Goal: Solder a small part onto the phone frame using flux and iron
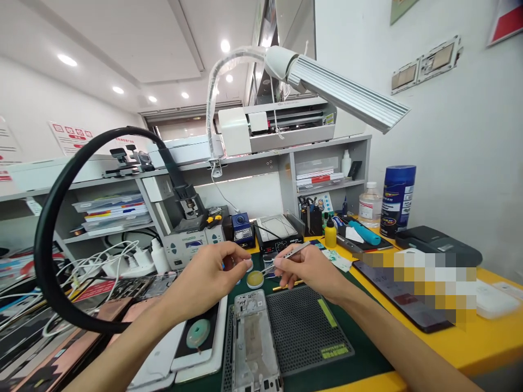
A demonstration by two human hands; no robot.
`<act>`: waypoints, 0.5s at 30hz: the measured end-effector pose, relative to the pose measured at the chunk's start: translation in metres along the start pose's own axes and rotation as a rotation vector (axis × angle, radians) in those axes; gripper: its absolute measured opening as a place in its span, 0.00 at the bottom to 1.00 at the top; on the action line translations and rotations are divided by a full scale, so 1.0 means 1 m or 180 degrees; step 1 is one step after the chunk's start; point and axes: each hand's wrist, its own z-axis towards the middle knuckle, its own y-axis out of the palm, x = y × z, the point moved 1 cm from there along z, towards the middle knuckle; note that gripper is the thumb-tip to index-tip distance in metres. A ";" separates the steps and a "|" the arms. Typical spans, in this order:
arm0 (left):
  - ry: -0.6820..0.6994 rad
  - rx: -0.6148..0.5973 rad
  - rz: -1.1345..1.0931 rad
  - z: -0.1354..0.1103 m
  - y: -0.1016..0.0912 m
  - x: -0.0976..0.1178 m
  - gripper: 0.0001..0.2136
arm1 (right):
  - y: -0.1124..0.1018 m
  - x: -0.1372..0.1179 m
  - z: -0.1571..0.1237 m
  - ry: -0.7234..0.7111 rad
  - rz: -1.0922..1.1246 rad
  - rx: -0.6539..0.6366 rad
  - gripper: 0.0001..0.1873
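Taking the small round tub (255, 280) of yellow stuff as the clock's centre, both hands meet close above the green sheet (365, 348) on the yellow tabletop (469, 343). The right hand (308, 269), at two to three o'clock, holds slim metal tweezers (297, 250) like a pen, probably for fine control; their tip slants down to just beside the tub, though contact cannot be told. The left hand (216, 275) comes in from nine o'clock, thumb and forefinger nearly together near the tub's rim; whether they pinch anything cannot be told.

At six o'clock a bare phone frame (252, 343) lies flat, partly over a dark holed mat (310, 326), likely there to keep it from sliding. A lamp (347, 90) hangs overhead at one o'clock, apparently angled to light this spot. The yellow bottle (330, 235), at two o'clock, stands upright within easy reach, presumably for convenience.
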 end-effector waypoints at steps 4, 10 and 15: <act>-0.0501 -0.0207 -0.0944 -0.016 0.012 0.001 0.19 | 0.013 -0.001 -0.008 -0.0504 -0.0390 0.0482 0.13; -0.1391 -0.0082 -0.3011 -0.029 0.064 -0.012 0.20 | 0.039 0.011 -0.022 -0.1895 -0.1281 0.1045 0.08; -0.1513 0.0010 -0.3855 -0.028 0.088 -0.011 0.15 | 0.047 0.014 -0.024 -0.2723 -0.1862 0.0938 0.13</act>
